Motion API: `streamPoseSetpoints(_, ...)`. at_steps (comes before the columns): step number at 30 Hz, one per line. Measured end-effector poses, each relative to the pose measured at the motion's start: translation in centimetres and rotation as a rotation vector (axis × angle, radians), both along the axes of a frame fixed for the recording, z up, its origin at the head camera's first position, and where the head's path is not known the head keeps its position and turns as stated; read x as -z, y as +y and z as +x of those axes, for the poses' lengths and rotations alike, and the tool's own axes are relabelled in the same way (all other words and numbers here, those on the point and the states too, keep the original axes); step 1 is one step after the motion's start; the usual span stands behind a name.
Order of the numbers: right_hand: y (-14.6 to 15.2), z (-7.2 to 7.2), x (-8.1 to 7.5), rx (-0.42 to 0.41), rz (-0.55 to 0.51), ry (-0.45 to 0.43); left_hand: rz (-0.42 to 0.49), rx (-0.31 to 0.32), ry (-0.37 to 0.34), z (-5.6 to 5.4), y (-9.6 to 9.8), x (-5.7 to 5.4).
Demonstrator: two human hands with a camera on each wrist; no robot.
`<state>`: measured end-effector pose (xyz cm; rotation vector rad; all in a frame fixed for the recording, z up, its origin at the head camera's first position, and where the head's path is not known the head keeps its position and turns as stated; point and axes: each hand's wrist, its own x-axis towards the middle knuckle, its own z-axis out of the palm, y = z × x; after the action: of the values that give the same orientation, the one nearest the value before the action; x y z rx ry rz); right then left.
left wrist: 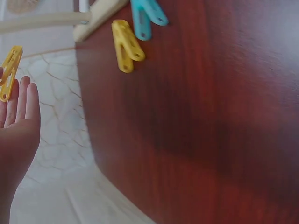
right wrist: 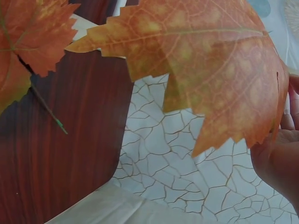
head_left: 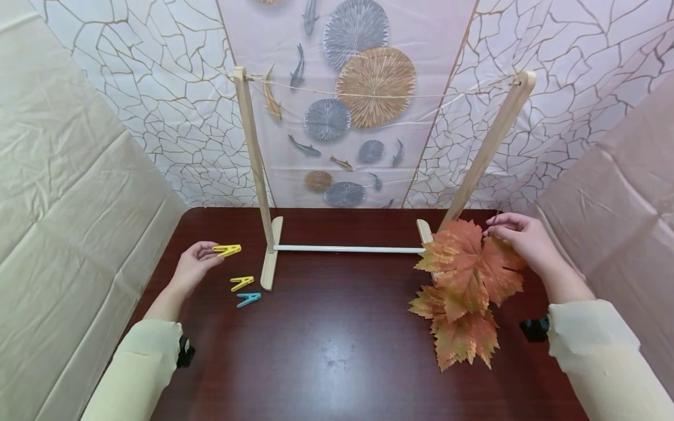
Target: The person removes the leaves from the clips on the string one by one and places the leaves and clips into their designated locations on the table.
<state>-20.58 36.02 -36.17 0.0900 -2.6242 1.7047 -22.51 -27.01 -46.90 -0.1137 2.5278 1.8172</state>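
Note:
My left hand (head_left: 193,268) pinches a yellow clothespin (head_left: 227,251) between thumb and fingers, raised above the table's left side. Below it on the table lie a second yellow clothespin (head_left: 242,283) and a blue clothespin (head_left: 248,299); both show in the left wrist view too. On the right, my right hand (head_left: 521,237) holds an orange artificial maple leaf (head_left: 476,266) by its stem end, with the blade hanging down to the left. Another maple leaf (head_left: 466,339), with a dark stem (right wrist: 44,105), lies lower on the table, partly overlapped by the held one.
A wooden frame stands at the back, its left post (head_left: 254,158) and right post (head_left: 487,149) joined by a thin string (head_left: 342,93) on top and a white rod (head_left: 347,249) below. The dark red table (head_left: 326,327) is bordered by fabric walls.

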Motion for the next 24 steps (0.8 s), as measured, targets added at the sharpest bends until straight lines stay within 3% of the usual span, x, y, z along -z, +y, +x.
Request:
streamPoseSetpoints(6,0.6,0.5,0.7,0.002,0.012,-0.037,0.025,-0.072,-0.003,0.7,-1.1,2.1)
streamPoseSetpoints(11,1.1,0.8,1.2,0.007,0.01,-0.047,0.025,-0.09,-0.02,1.1,-1.6,3.5)
streamPoseSetpoints(24,2.0,1.2,2.3,0.031,0.048,-0.081,-0.012,-0.151,-0.133,1.9,-1.5,5.7)
